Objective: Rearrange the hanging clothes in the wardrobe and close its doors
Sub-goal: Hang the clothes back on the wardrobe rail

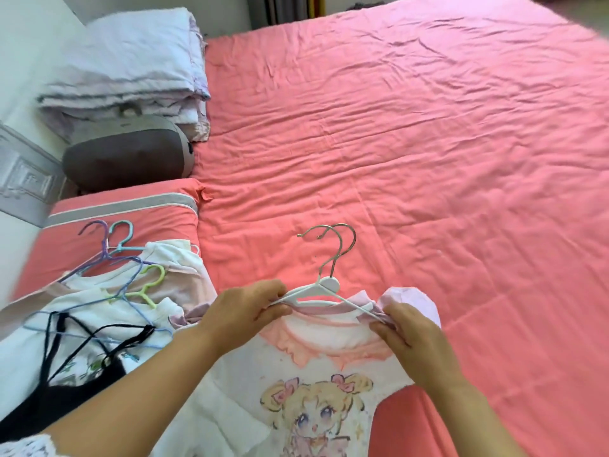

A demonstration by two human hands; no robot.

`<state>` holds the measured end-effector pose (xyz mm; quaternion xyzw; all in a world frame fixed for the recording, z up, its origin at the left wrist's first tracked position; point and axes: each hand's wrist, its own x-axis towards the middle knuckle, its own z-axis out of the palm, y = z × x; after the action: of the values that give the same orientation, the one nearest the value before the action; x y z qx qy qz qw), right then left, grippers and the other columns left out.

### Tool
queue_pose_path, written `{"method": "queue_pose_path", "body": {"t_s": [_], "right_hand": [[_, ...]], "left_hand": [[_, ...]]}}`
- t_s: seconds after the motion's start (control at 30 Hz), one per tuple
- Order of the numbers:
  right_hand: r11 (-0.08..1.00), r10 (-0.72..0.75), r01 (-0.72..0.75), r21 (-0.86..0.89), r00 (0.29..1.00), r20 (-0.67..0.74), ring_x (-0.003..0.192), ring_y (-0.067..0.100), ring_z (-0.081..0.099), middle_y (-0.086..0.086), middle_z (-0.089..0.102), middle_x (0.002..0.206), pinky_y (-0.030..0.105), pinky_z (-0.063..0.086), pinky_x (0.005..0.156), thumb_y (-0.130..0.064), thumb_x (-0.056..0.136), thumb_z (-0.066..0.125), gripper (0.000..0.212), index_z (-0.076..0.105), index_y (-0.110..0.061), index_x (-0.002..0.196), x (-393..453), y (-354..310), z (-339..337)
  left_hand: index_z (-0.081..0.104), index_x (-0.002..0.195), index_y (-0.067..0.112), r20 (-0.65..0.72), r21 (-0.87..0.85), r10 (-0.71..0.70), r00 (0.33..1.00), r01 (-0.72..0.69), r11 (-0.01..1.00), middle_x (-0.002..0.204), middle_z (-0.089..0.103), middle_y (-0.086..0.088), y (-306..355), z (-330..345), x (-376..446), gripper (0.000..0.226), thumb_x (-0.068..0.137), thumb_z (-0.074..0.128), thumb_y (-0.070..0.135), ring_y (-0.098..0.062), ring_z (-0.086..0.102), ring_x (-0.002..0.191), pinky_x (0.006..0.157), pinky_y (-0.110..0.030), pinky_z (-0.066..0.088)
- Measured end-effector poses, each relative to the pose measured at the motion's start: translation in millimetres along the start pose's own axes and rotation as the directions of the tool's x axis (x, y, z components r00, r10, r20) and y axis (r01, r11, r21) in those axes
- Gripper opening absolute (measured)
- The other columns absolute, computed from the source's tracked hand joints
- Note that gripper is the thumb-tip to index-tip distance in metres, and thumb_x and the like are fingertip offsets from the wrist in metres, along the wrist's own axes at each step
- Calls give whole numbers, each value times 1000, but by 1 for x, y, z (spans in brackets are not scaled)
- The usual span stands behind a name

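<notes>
A white T-shirt (pixel 296 384) with a cartoon girl print and pink frilled collar lies on the pink bed sheet (pixel 412 143). At its neck sit two white hangers (pixel 316 293) with metal hooks. My left hand (pixel 245 308) pinches the hangers' left arm together with the shirt's shoulder. My right hand (pixel 412 338) grips the right hanger arm and the lilac sleeve. A pile of clothes (pixel 99 311) on coloured hangers, with a black strappy garment on top, lies to the left. No wardrobe is in view.
A folded pale lilac quilt (pixel 131 61) is stacked at the far left of the bed. A grey rounded case (pixel 128 153) lies below it, and a pink pillow (pixel 125 219) sits under the pile's hanger hooks. A white wall with moulding borders the left.
</notes>
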<state>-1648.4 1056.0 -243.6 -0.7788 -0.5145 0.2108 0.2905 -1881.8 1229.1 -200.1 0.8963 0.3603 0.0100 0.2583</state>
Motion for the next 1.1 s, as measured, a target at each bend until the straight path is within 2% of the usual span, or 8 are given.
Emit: {"method": "queue_pose_path", "body": {"t_s": [0.2,0.27,0.47,0.63,0.77,0.9,0.97,1.1], "right_hand": [[996,66,-60,59,993,-101,71,6,53,-16,58,76,30,44,62,-36,78,72,15,58,-34,86,-66,-54,-52],[996,91,-89,16,987,-131,82,2,56,-19,62,89,28,47,71,-44,67,69,36,61,-36,101,-95,-79,-71],[981,39,-104,-163,933,-358,94,10,57,-19,63,101,35,43,84,-54,64,58,54,61,-32,113,-186,-146,-108],[945,127,-251,-211,873,-470,64,10,54,-15,58,66,27,40,60,-52,67,60,29,57,-30,86,-267,-213,-124],[901,248,-410,-145,759,-602,67,12,54,-12,58,60,24,39,57,-56,62,64,34,51,-36,86,-341,-269,-126],[817,376,-572,-67,619,-689,65,10,59,-15,63,65,30,46,61,-56,64,69,29,60,-37,84,-413,-315,-118],[786,419,-617,-27,565,-711,67,7,59,-19,63,69,25,45,63,-58,64,67,31,57,-44,89,-440,-335,-114],[702,490,-710,48,434,-756,66,8,54,-25,58,70,21,40,60,-53,66,70,28,52,-46,86,-496,-366,-112]], "left_hand": [[44,101,42,-76,-44,140,987,-144,989,84,51,41,41,-43,-46,42,72,31,71,15,48,71,62,-11,35],[45,99,42,-112,-32,208,972,-212,977,82,52,40,55,-60,-63,42,72,31,71,15,47,70,59,-11,35],[49,93,39,-210,-17,425,880,-438,899,68,55,27,88,-105,-110,37,74,36,68,-4,49,70,58,-23,38],[48,94,45,-171,-15,588,791,-599,801,79,56,30,116,-137,-150,35,72,37,69,7,51,70,61,-18,38],[52,97,43,-133,-60,723,678,-734,677,89,57,26,147,-153,-183,36,75,41,68,8,52,77,63,-12,36],[49,113,39,-148,-59,875,462,-887,458,91,55,29,198,-156,-227,49,82,35,75,1,53,86,77,-26,43],[49,120,37,-197,-169,891,410,-909,381,100,53,33,226,-154,-254,56,81,34,75,0,54,97,83,-26,45],[52,110,41,-242,-379,908,342,-895,237,91,62,29,290,-145,-319,29,84,45,54,7,58,86,77,-13,43]]}}
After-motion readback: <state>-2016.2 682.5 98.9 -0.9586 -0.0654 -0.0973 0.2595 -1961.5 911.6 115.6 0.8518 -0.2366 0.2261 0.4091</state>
